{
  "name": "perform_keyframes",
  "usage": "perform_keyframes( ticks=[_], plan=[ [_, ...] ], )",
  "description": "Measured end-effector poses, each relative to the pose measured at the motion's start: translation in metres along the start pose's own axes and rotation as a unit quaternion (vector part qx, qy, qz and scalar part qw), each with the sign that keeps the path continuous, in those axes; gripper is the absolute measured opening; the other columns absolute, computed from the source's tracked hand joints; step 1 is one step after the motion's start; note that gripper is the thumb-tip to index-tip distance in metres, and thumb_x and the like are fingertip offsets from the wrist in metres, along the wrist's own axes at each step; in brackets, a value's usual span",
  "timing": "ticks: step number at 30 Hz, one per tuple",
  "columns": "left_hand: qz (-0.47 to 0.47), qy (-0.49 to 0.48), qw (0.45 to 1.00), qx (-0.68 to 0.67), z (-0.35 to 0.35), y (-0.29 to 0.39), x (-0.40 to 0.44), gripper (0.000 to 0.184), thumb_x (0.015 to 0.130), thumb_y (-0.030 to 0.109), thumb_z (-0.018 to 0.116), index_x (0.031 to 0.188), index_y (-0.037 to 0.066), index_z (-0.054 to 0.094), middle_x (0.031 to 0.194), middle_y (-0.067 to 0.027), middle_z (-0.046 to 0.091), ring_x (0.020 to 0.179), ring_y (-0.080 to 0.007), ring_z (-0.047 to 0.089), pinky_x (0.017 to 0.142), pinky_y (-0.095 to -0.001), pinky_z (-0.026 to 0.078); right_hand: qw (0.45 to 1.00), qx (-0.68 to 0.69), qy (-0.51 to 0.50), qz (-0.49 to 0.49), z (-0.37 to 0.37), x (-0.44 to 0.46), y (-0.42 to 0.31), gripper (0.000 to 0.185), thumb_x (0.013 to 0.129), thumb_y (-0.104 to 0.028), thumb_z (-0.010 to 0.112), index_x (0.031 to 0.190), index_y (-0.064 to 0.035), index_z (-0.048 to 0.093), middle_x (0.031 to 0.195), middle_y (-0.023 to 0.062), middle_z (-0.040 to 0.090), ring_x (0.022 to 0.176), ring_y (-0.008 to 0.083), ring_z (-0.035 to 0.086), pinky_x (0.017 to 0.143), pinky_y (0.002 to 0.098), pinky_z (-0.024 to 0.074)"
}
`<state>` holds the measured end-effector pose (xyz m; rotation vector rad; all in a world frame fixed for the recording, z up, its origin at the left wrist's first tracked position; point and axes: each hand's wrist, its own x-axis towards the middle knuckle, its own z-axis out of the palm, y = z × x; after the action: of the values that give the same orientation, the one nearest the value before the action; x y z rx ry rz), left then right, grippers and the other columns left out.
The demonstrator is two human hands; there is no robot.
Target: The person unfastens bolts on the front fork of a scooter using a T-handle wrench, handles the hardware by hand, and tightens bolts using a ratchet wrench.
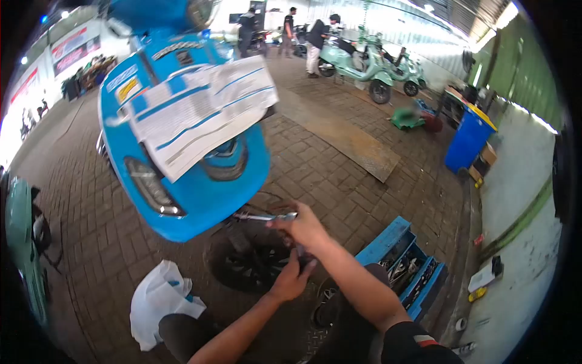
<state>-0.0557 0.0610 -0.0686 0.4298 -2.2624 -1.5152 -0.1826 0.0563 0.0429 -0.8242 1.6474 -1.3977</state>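
My right hand [305,229] is closed around a chrome ratchet wrench [267,216], which points left toward the underside of the blue scooter's [200,209] front bodywork. Just below it, my left hand [291,283] is closed near a small dark part, mostly hidden by the fingers; I cannot make out what it is. Both hands are beside the scooter's black front wheel [242,267]. Printed paper sheets [200,115] lie over the scooter's front.
To my right stands an open blue toolbox [388,239] with tools inside. A white plastic bag [160,303] lies at the left. Farther off are a metal plate [364,155], a blue bin [467,139], mint-green scooters [357,70] and several people.
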Motion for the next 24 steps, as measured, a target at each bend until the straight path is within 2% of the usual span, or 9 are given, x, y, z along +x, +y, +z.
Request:
perform_keyframes(
  ticks=[4,6,7,8,9,13,15,22,24],
  plan=[
    [-0.002,-0.090,0.989,0.117,-0.039,0.029,-0.013,0.052,0.108,0.032,0.055,0.142,-0.004,0.041,0.129,-0.0272,0.061,0.121,-0.0430,0.061,0.103,-0.0484,0.046,0.971,-0.133,0.036,-0.195,0.003,0.024,0.026,0.040,0.087,-0.014,0.076,0.123,0.0004,0.067,0.073,0.0052,0.063,0.055,0.0120,0.056,0.046,0.0307,0.0423],
    [0.098,-0.125,0.976,0.151,-0.097,0.085,-0.029,0.053,0.106,0.028,0.062,0.143,-0.004,0.042,0.111,-0.0213,0.069,0.103,-0.0349,0.070,0.092,-0.0438,0.053,0.966,0.001,0.075,-0.248,0.006,0.050,0.047,0.035,0.090,-0.022,0.073,0.118,-0.0001,0.069,0.070,0.0039,0.064,0.060,0.0163,0.061,0.053,0.0345,0.0475],
    [-0.049,-0.165,0.980,0.096,-0.122,0.119,-0.036,0.054,0.104,0.022,0.066,0.144,-0.003,0.042,0.102,-0.0178,0.070,0.094,-0.0283,0.071,0.084,-0.0399,0.055,0.999,0.042,0.024,-0.022,0.005,0.015,0.001,0.033,0.092,-0.025,0.069,0.112,0.0004,0.071,0.078,0.0096,0.066,0.073,0.0210,0.066,0.065,0.0401,0.0511],
    [-0.202,-0.199,0.958,0.042,-0.136,0.142,-0.038,0.056,0.101,0.016,0.070,0.146,-0.002,0.042,0.094,-0.0142,0.071,0.085,-0.0217,0.072,0.077,-0.0360,0.057,0.996,0.015,0.052,-0.066,0.005,0.018,0.005,0.034,0.092,-0.025,0.068,0.112,0.0011,0.070,0.084,0.0154,0.069,0.079,0.0277,0.068,0.072,0.0426,0.0529],
    [-0.207,-0.215,0.953,0.050,-0.139,0.146,-0.036,0.056,0.101,0.016,0.070,0.146,-0.002,0.042,0.094,-0.0142,0.071,0.085,-0.0217,0.072,0.077,-0.0360,0.057,0.991,-0.015,0.076,-0.105,0.013,0.021,0.011,0.034,0.091,-0.025,0.067,0.112,0.0017,0.069,0.090,0.0212,0.072,0.085,0.0344,0.071,0.078,0.0451,0.0547],
    [-0.245,-0.160,0.956,-0.024,-0.118,0.142,-0.035,0.050,0.100,0.009,0.069,0.142,-0.002,0.044,0.079,-0.0063,0.064,0.067,-0.0147,0.065,0.060,-0.0309,0.051,0.942,-0.143,0.157,-0.260,0.003,0.019,0.016,0.031,0.095,-0.021,0.063,0.114,0.0031,0.065,0.095,0.0232,0.070,0.087,0.0430,0.070,0.080,0.0512,0.0549],
    [-0.235,-0.050,0.971,-0.020,-0.097,0.126,-0.043,0.049,0.100,0.007,0.068,0.143,0.000,0.046,0.081,-0.0048,0.061,0.067,-0.0133,0.060,0.060,-0.0287,0.048,0.925,-0.241,0.069,-0.287,-0.008,0.005,0.010,0.031,0.096,-0.016,0.059,0.121,0.0022,0.060,0.106,0.0244,0.068,0.096,0.0499,0.067,0.086,0.0548,0.0550],
    [-0.130,0.176,0.968,-0.120,-0.001,0.047,-0.045,0.048,0.099,0.003,0.065,0.142,-0.003,0.045,0.088,-0.0085,0.062,0.067,-0.0139,0.056,0.057,-0.0304,0.048,0.871,-0.336,-0.162,-0.320,-0.057,-0.012,0.006,0.063,0.084,-0.003,0.068,0.144,-0.0042,0.050,0.140,0.0242,0.049,0.140,0.0402,0.043,0.113,0.0480,0.0438],
    [-0.153,0.154,0.960,-0.176,-0.009,0.064,-0.043,0.046,0.099,0.003,0.064,0.141,-0.004,0.046,0.087,-0.0077,0.061,0.068,-0.0141,0.057,0.056,-0.0303,0.047,0.812,-0.421,-0.080,-0.397,-0.061,-0.016,0.013,0.061,0.081,-0.005,0.071,0.140,-0.0066,0.054,0.132,0.0199,0.052,0.133,0.0376,0.048,0.108,0.0474,0.0457]
  ],
)
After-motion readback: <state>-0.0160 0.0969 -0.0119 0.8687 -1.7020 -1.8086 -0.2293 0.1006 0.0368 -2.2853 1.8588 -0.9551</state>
